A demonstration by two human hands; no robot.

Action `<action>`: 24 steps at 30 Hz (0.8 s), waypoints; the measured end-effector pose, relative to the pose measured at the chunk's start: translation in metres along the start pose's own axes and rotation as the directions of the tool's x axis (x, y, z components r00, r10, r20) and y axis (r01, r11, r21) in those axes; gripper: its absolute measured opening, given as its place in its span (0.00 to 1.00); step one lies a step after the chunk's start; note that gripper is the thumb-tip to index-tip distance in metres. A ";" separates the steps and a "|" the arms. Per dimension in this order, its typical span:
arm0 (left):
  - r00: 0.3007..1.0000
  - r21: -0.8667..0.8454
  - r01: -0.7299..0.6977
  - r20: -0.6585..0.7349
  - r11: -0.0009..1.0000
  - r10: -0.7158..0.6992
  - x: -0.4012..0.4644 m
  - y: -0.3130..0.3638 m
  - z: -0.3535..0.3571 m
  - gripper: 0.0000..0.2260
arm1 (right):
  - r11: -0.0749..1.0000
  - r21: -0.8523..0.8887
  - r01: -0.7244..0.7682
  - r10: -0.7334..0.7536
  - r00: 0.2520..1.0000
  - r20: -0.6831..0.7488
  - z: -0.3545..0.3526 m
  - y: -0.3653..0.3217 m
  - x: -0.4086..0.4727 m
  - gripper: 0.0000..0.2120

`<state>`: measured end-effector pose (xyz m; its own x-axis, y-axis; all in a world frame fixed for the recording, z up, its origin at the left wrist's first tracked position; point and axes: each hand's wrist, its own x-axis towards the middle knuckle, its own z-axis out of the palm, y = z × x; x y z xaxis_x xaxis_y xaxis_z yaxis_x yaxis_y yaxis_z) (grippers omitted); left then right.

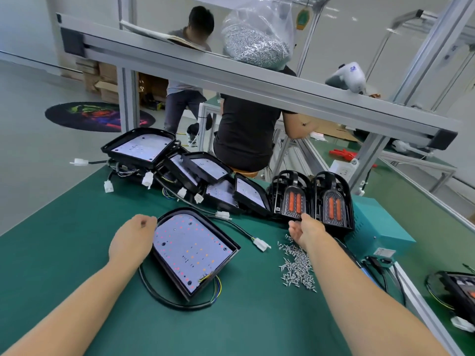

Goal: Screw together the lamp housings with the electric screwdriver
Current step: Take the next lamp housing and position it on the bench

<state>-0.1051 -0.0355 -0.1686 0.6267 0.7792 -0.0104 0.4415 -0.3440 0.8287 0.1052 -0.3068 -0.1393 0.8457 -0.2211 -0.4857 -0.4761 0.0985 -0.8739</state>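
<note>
Lamp housing [193, 253] with its speckled light board facing up lies flat on the green counter [64, 253] between the two forearms, its black cable looping round the near end and ending in a white plug [261, 244]. The left hand [133, 237] rests against the housing's left edge, fingers curled over the rim. The right hand [305, 228] reaches toward the back of the counter, fingers loosely spread and holding nothing, its tips just at the lower edge of one of two upright covers [291, 199] with orange lenses; the second cover [334, 204] stands just beside the first. Behind the flat housing, a leaning pile of about five more open housings [141, 147] overlaps along the back edge, white plugs trailing from them. One loose heap of small silver screws [298, 265] lies on the counter under the right forearm, and one clear bag of screws [257, 39] sits on the shelf above. A teal box [380, 227] stands at the right. Two people are beyond the counter, backs turned.
</note>
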 end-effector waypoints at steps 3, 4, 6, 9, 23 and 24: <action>0.998 0.070 -0.021 0.055 0.997 0.017 0.003 0.005 0.001 0.13 | 0.999 0.039 0.008 -0.008 1.000 0.000 -0.001 -0.001 -0.001 0.15; 0.998 0.075 -0.026 0.063 0.997 0.021 0.005 0.006 0.001 0.12 | 0.999 0.051 0.009 -0.009 1.000 0.001 -0.001 -0.001 -0.001 0.15; 0.998 0.084 -0.030 0.064 0.996 0.024 0.006 0.005 0.003 0.10 | 0.998 0.055 0.017 -0.017 1.000 0.004 -0.003 -0.001 -0.001 0.13; 0.999 0.112 -0.029 0.045 0.993 0.024 0.008 0.003 0.004 0.08 | 0.996 0.084 0.028 -0.030 0.999 0.016 -0.007 0.000 -0.002 0.10; 0.998 -0.262 -0.041 -0.061 0.964 0.025 0.001 0.003 0.013 0.05 | 0.959 0.252 0.127 -0.207 0.923 0.325 -0.019 0.014 -0.089 0.11; 0.998 -0.289 -0.027 -0.058 0.957 0.011 0.001 0.003 0.014 0.05 | 0.970 0.207 0.124 -0.195 0.908 0.371 -0.016 0.022 -0.101 0.11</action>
<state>-0.0941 -0.0425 -0.1738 0.5934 0.8043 0.0310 0.2196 -0.1988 0.9551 0.0053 -0.2979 -0.1094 0.9502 0.1395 -0.2787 -0.3073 0.2690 -0.9128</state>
